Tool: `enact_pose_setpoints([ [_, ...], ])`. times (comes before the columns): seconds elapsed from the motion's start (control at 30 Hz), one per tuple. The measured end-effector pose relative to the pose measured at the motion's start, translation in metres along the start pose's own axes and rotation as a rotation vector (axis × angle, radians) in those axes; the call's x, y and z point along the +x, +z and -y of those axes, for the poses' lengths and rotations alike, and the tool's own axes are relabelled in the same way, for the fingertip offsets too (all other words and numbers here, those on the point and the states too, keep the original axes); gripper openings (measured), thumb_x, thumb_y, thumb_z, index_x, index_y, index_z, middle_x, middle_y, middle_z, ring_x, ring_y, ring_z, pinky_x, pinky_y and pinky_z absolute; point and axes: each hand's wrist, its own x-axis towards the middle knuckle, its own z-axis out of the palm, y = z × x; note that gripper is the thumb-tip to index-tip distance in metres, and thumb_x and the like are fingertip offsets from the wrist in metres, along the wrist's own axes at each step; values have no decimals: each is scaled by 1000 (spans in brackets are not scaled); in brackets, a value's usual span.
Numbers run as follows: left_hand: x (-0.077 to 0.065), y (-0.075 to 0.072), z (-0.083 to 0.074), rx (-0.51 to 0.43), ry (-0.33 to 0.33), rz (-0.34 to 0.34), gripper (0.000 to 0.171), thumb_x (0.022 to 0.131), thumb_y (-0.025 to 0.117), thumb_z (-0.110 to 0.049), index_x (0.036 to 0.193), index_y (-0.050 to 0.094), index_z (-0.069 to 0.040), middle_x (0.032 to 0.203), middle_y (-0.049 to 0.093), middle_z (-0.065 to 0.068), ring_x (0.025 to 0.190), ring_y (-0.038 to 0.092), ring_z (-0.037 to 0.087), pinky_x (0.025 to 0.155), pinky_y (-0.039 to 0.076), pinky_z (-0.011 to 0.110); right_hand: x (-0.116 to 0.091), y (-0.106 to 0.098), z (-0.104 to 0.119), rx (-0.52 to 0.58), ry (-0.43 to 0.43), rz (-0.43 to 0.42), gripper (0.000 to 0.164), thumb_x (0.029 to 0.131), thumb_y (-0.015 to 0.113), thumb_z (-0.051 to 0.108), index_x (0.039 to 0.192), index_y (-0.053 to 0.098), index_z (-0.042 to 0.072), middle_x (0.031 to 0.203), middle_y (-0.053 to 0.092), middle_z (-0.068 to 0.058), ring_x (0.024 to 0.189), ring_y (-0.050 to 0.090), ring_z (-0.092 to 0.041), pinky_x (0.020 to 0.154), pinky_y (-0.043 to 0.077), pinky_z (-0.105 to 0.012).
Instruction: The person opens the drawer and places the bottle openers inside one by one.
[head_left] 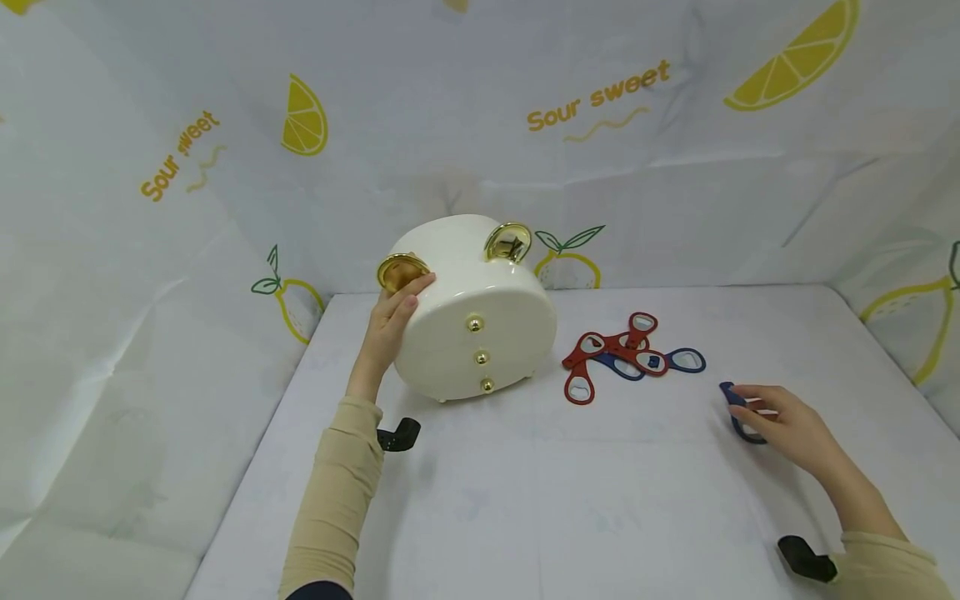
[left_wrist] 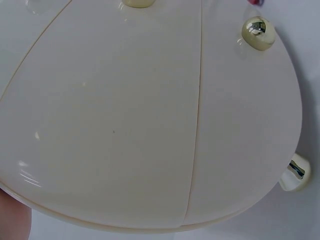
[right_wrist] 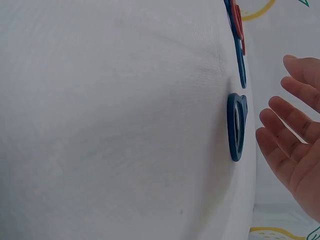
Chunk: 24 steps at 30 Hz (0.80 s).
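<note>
A glossy white three-drawer storage box (head_left: 442,342) with gold knobs and gold ear-like handles stands at the back, slightly tilted. My left hand (head_left: 386,325) holds its upper left side just under one gold ear (head_left: 401,271); some fingers are hidden. In the left wrist view, the drawer front (left_wrist: 115,115) fills most of the picture. Toward the right, a blue bottle opener (right_wrist: 234,127) lies on the white cloth. Over it hovers my right hand (head_left: 787,425), fingers spread and bent a little, with a gap between them and the opener in the right wrist view.
A pile of red and blue bottle openers (head_left: 615,354) lies right of the box. A white lemon-print cloth (head_left: 480,167) hangs behind the white-covered table (head_left: 570,500). Dark wrist-camera mounts (head_left: 806,558) stick out from both sleeves.
</note>
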Motion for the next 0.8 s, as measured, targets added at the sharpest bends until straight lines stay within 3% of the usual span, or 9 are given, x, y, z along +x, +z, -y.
enact_pose_setpoints([
  [0.13, 1, 0, 11, -10, 28, -8, 37, 97, 41, -29, 129, 57, -17, 137, 49, 5, 128, 32, 17, 102, 28, 50, 0, 1, 0, -4, -3, 0, 43, 93, 56, 25, 121, 53, -6, 120, 49, -33, 100, 52, -48, 76, 48, -55],
  [0.33, 2, 0, 8, 5, -9, 1, 37, 97, 40, -15, 130, 55, -12, 139, 45, 10, 129, 31, 22, 102, 30, 49, 2, -1, 5, 14, 10, 21, 45, 94, 55, 28, 124, 52, -4, 121, 48, -31, 101, 51, -46, 79, 46, -57],
  [0.43, 0, 0, -1, 16, -18, 2, 37, 96, 38, -10, 130, 53, -7, 140, 43, 15, 129, 31, 26, 101, 29, 50, 5, -2, 11, 12, -11, 10, 44, 92, 58, 29, 124, 54, -2, 119, 52, -28, 99, 55, -19, 78, 52, -35],
  [0.5, -1, 0, -11, 22, -20, 0, 37, 96, 38, -8, 130, 53, -4, 139, 43, 18, 129, 31, 28, 102, 29, 51, 8, -1, 16, -1, -38, -10, 43, 91, 59, 29, 122, 56, -1, 115, 55, -25, 95, 49, 2, 74, 48, -17],
  [0.57, -3, 0, -19, 24, -19, 2, 37, 96, 37, -8, 130, 52, -2, 139, 43, 20, 129, 31, 29, 102, 29, 51, 11, 0, 23, -11, -67, -27, 41, 90, 61, 28, 120, 58, -1, 113, 57, -24, 91, 45, 6, 71, 45, -12],
  [0.63, -5, 0, -26, 21, -19, 5, 37, 96, 37, -9, 130, 51, -1, 139, 43, 21, 128, 31, 29, 102, 29, 51, 15, 2, 31, -9, -86, -24, 42, 91, 61, 27, 121, 57, -1, 114, 56, -25, 96, 51, -4, 77, 50, -24],
  [0.73, -5, 1, -28, 22, -23, 8, 38, 96, 37, -9, 130, 51, -2, 139, 42, 21, 128, 32, 29, 101, 30, 50, 20, 4, 44, 4, -109, -7, 41, 91, 60, 26, 122, 57, -1, 118, 54, -27, 99, 55, -36, 79, 50, -51],
  [0.8, -5, 1, -29, 19, -23, 7, 38, 96, 37, -10, 130, 52, -2, 139, 41, 20, 127, 32, 28, 100, 31, 50, 24, 5, 52, 25, -125, 11, 41, 91, 59, 25, 123, 56, -1, 119, 53, -27, 101, 53, -43, 80, 47, -58],
])
